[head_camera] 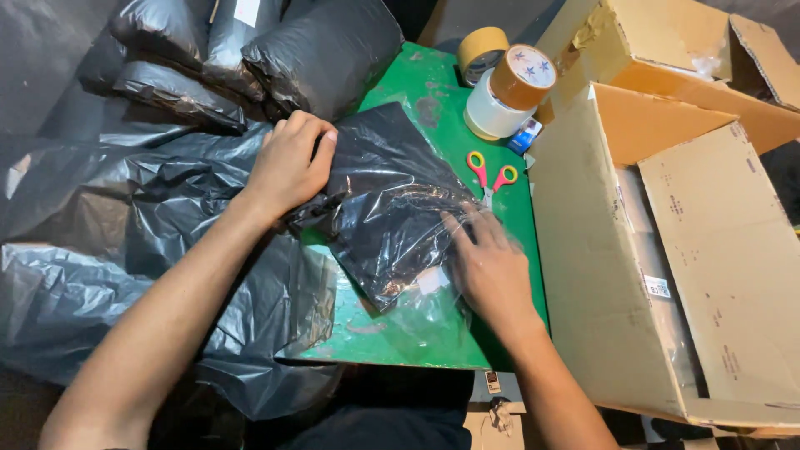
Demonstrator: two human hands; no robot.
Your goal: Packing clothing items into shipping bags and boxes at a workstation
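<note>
Cardboard dominates the right side: a large open carton [667, 275] lying against the table edge, with a second open box [667, 42] behind it at the upper right.

Black plastic sheeting [108, 250] — crumpled and glossy — covers the left half of the view and drapes over the near left corner of the table.

Green tabletop [433, 92], scuffed, visible between the sheeting and the carton.

Filled black bags [267, 50], several, stacked at the upper left, just beyond the table's far edge.

Black plastic-wrapped parcel [383, 200] — flat, roughly rectangular, lying at a slant in the middle of the green tabletop, partly inside a clear plastic sleeve [417, 308] whose loose end spreads toward the near edge.

Left hand [287, 162]: curled over the parcel's upper left edge, fingers folded down and gripping the black film there.

Right hand [492, 267]: laid flat with fingers spread on the parcel's lower right part, pressing on the clear sleeve; slightly blurred.

Tape rolls [508, 92]: a white one with a brown one resting on top, and a tan roll [482, 50] just behind, at the table's far right corner.

Scissors [490, 177], red and yellow handles, lying just beyond the right hand's fingertips.

Small blue object [525, 136] beside the white roll; its kind cannot be told.
</note>
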